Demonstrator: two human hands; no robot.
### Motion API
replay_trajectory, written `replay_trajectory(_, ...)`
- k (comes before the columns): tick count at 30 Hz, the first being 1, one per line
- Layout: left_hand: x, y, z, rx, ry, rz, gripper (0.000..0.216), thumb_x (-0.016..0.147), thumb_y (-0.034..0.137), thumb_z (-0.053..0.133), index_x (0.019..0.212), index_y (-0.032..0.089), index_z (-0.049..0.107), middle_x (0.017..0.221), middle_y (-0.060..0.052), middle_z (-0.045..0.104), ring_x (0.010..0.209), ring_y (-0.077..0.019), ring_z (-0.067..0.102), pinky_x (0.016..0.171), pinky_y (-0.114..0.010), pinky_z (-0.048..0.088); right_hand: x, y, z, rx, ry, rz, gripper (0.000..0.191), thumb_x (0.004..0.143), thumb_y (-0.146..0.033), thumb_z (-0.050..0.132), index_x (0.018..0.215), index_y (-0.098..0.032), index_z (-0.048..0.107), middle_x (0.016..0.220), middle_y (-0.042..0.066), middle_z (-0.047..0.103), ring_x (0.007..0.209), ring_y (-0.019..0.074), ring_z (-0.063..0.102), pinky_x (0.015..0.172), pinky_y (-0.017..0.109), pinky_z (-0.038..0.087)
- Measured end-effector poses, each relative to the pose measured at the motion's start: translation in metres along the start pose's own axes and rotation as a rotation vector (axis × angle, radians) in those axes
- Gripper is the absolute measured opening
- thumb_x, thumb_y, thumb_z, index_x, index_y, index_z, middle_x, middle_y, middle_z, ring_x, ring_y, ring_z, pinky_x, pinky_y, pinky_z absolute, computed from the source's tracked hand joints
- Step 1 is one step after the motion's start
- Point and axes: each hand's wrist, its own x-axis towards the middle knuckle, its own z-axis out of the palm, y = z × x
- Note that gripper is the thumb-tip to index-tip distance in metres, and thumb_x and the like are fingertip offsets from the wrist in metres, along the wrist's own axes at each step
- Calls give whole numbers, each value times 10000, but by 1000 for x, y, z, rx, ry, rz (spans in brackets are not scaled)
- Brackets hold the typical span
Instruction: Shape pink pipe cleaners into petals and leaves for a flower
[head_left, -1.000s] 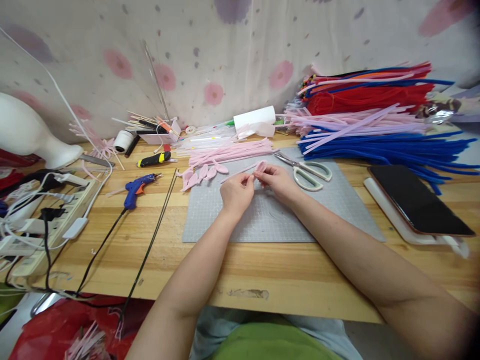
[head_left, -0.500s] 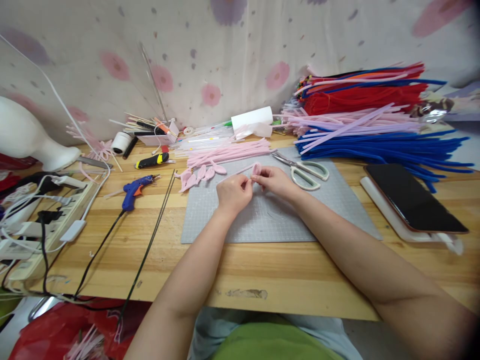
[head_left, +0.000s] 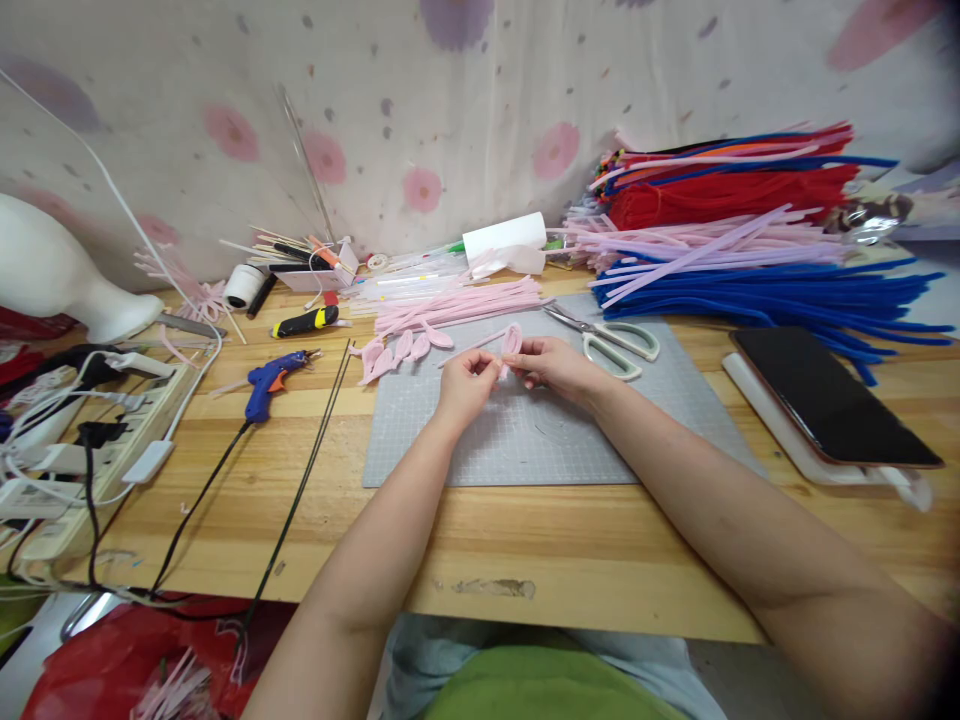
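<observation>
A pink pipe cleaner (head_left: 513,340), bent into a narrow loop, is pinched between my two hands over the grey cutting mat (head_left: 547,455). My left hand (head_left: 469,385) grips its lower end with thumb and forefinger, and a straight tail of it sticks out to the left. My right hand (head_left: 553,368) holds the base of the loop from the other side. Several finished pink petal shapes (head_left: 403,347) lie at the mat's upper left corner. Scissors (head_left: 611,345) with pale handles rest partly open just right of my right hand.
Behind the mat lies a row of pink pipe cleaners (head_left: 461,303). Blue pipe cleaners (head_left: 750,300) and other bundles fill the back right, near a phone (head_left: 832,395). At left are a blue glue gun (head_left: 266,385), a yellow-black cutter (head_left: 305,321), thin dark rods (head_left: 311,455) and a power strip (head_left: 142,425).
The pink loop stands up taller and shows more clearly between my fingers. My left hand has turned slightly, its fingers less curled in, and shifted a little to the right.
</observation>
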Motion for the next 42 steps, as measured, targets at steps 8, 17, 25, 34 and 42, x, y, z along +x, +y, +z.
replay_trajectory(8,-3,16,3,-453,-68,-334,112,602,204,632,589,128,550,471,48,451,436,-39,400,547,-239,477,1,-3,7,162,-19,-77,319,539,-380,744,624,-139,555,529,-24,485,484,57,400,410,197,261)
replay_trajectory(17,-7,30,5,-813,-166,-580,136,775,111,470,665,130,547,540,26,398,451,-18,374,515,-115,455,-3,-9,19,219,37,-178,379,533,-463,730,670,-160,549,602,2,564,499,72,465,422,201,292)
replay_trajectory(25,-7,28,7,-680,-190,-586,100,761,184,531,665,160,547,570,13,444,483,-44,401,579,-216,523,-2,-14,19,94,111,-294,374,561,-484,697,663,-177,511,607,-24,518,514,71,431,475,220,331)
replay_trajectory(34,-8,14,11,89,230,176,211,698,355,626,843,203,636,863,-41,627,780,-131,571,676,-236,456,6,-7,13,-1,330,-316,337,580,-438,683,583,-184,462,513,-51,396,463,61,294,455,241,220)
replay_trajectory(42,-6,10,12,316,252,244,206,723,372,602,822,211,684,837,-49,659,763,-150,579,697,-261,431,1,-10,17,-39,311,-340,291,591,-382,683,569,-177,477,579,-27,465,553,86,389,493,240,284)
